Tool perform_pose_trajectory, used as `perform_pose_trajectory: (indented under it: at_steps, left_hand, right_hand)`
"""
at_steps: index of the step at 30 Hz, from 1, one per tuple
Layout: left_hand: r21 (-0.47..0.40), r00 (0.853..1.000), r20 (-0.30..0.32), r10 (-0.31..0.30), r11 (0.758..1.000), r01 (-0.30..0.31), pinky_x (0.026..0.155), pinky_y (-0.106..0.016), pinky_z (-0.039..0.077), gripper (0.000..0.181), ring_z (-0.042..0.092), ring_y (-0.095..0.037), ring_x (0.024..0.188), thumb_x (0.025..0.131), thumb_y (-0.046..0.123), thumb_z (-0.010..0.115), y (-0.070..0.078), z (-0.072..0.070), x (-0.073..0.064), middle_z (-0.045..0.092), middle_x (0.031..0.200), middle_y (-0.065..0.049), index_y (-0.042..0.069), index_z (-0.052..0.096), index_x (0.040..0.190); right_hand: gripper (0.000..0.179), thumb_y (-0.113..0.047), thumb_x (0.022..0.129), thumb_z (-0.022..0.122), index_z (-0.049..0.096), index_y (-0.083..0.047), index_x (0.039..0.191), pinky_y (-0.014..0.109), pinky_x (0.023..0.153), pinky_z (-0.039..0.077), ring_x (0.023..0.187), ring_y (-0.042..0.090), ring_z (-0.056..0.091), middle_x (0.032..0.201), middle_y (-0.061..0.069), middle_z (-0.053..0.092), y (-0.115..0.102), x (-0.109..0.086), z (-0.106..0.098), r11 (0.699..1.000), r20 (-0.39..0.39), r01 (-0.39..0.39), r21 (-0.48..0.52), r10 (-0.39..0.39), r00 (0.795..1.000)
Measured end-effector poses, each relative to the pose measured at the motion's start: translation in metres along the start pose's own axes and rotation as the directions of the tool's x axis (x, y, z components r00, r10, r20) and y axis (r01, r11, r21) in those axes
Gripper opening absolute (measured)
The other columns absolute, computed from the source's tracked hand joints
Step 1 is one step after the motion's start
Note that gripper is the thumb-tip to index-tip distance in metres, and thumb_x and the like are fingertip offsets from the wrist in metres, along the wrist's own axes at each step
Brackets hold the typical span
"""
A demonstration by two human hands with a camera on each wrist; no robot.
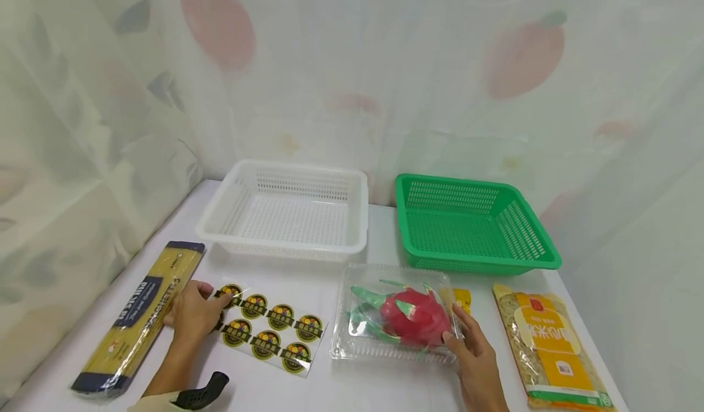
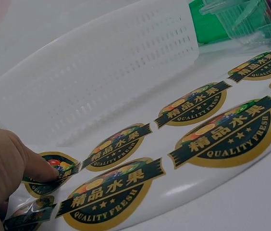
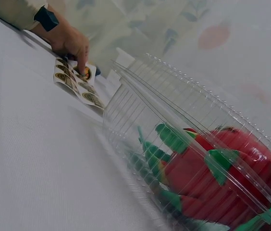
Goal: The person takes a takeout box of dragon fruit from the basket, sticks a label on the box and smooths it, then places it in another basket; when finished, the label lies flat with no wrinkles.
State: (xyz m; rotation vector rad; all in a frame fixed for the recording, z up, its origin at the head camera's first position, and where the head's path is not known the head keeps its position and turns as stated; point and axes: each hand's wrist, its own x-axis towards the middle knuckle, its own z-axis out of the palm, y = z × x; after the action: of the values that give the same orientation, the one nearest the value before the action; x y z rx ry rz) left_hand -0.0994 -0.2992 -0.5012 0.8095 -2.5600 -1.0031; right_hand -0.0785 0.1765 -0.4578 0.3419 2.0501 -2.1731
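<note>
My left hand (image 1: 192, 314) pinches the left end of a sheet of round fruit stickers (image 1: 266, 342). One digit lies on the end sticker in the left wrist view, while other fingers sit at the sheet's edge. The sheet curves along its near side. At the right end of a clear plastic clamshell box (image 1: 343, 345), my right hand (image 1: 478, 363) grips with thumb and fingers. Inside the box lies a red dragon fruit (image 1: 418, 317) with green scales. The lid appears closed over it in the head view.
A pack of spaghetti (image 1: 143, 314) lies left of my left hand. Behind stand a white basket (image 1: 286, 247) and a green basket (image 1: 478, 262). A yellow packet (image 1: 463, 299) shows partly behind the box, and an orange-labelled noodle bag (image 1: 550, 345) lies at right.
</note>
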Motion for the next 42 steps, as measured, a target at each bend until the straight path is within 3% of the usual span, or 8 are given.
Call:
perform_pose_trajectory:
  at_steps: [4, 10, 14, 19, 25, 31, 35, 42]
  left_hand:
    - [-0.022, 0.999, -0.026, 0.028, 0.999, -0.029, 0.077, -0.061, 0.019, 0.04, 0.046, -0.037, 0.083, 0.078, 0.021, 0.077, 0.0, 0.001, 0.001, 0.052, 0.088, -0.016, 0.002, 0.05, 0.1]
    - [-0.089, 0.993, -0.007, 0.121, 0.989, -0.121, 0.076, -0.053, 0.023, 0.043, 0.049, -0.029, 0.077, 0.082, 0.016, 0.075, -0.003, -0.002, 0.004, 0.057, 0.083, -0.011, 0.009, 0.059, 0.121]
    - [-0.125, 0.977, 0.023, 0.21, 0.971, -0.206, 0.066, -0.035, 0.035, 0.049, 0.048, -0.022, 0.071, 0.084, 0.013, 0.074, -0.008, -0.01, 0.007, 0.056, 0.08, -0.009, 0.009, 0.06, 0.13]
    - [-0.198, 0.956, 0.048, 0.289, 0.941, -0.274, 0.056, -0.024, 0.039, 0.052, 0.047, -0.016, 0.066, 0.085, 0.009, 0.074, -0.01, -0.018, 0.01, 0.055, 0.078, -0.009, 0.005, 0.057, 0.133]
    - [-0.302, 0.958, 0.095, 0.272, 0.924, -0.233, 0.058, -0.02, 0.044, 0.048, 0.052, -0.01, 0.069, 0.088, 0.013, 0.073, -0.012, -0.025, 0.009, 0.055, 0.085, -0.011, 0.003, 0.058, 0.132]
    - [-0.348, 0.976, 0.11, 0.187, 0.927, -0.138, 0.071, -0.012, 0.039, 0.051, 0.045, -0.014, 0.089, 0.087, 0.022, 0.074, -0.013, -0.026, 0.009, 0.052, 0.094, -0.01, 0.004, 0.058, 0.133]
    - [-0.37, 0.985, 0.107, 0.135, 0.925, -0.087, 0.066, -0.014, 0.04, 0.053, 0.044, -0.014, 0.088, 0.087, 0.024, 0.075, -0.01, -0.028, 0.008, 0.05, 0.095, -0.008, 0.003, 0.058, 0.132]
    - [-0.397, 0.991, 0.106, 0.085, 0.917, -0.036, 0.065, -0.015, 0.041, 0.054, 0.044, -0.01, 0.09, 0.087, 0.025, 0.075, -0.004, -0.035, 0.008, 0.051, 0.099, -0.005, 0.002, 0.058, 0.132]
  right_hand:
    - [0.067, -0.02, 0.092, 0.066, 0.034, -0.019, 0.15, 0.041, 0.102, 0.034, 0.138, 0.029, 0.021, 0.154, 0.013, 0.02, -0.001, 0.0, -0.001, 1.0, 0.005, 0.012, -0.003, -0.012, 1.0]
    - [0.066, -0.021, 0.094, 0.065, 0.032, -0.019, 0.151, 0.043, 0.102, 0.034, 0.138, 0.029, 0.02, 0.156, 0.012, 0.016, 0.0, 0.001, -0.001, 1.0, 0.011, 0.009, -0.003, -0.009, 1.0]
    - [0.067, -0.021, 0.093, 0.065, 0.032, -0.019, 0.151, 0.05, 0.103, 0.032, 0.139, 0.031, 0.019, 0.157, 0.012, 0.014, 0.0, 0.0, 0.0, 1.0, 0.011, 0.001, 0.007, -0.001, 1.0]
    - [0.068, -0.023, 0.092, 0.067, 0.033, -0.019, 0.15, 0.047, 0.101, 0.035, 0.137, 0.032, 0.023, 0.156, 0.013, 0.017, -0.003, 0.0, 0.001, 1.0, 0.003, -0.003, -0.003, 0.003, 1.0]
    - [0.066, -0.023, 0.091, 0.068, 0.035, -0.022, 0.148, 0.035, 0.095, 0.043, 0.133, 0.03, 0.029, 0.153, 0.012, 0.02, -0.004, 0.002, 0.002, 1.0, -0.008, -0.016, -0.012, 0.016, 1.0]
    - [0.063, -0.02, 0.094, 0.063, 0.033, -0.019, 0.15, 0.044, 0.098, 0.04, 0.134, 0.033, 0.029, 0.156, 0.013, 0.015, -0.004, 0.002, 0.0, 1.0, 0.005, 0.004, -0.011, -0.004, 1.0]
    - [0.062, -0.019, 0.095, 0.061, 0.032, -0.019, 0.15, 0.049, 0.099, 0.038, 0.134, 0.033, 0.028, 0.157, 0.013, 0.013, -0.003, 0.003, -0.001, 1.0, 0.021, 0.016, -0.004, -0.016, 1.0]
    - [0.056, -0.017, 0.097, 0.057, 0.035, -0.021, 0.148, 0.04, 0.095, 0.043, 0.131, 0.03, 0.033, 0.156, 0.01, 0.015, -0.002, 0.004, -0.001, 0.999, 0.038, 0.034, 0.01, -0.034, 0.999]
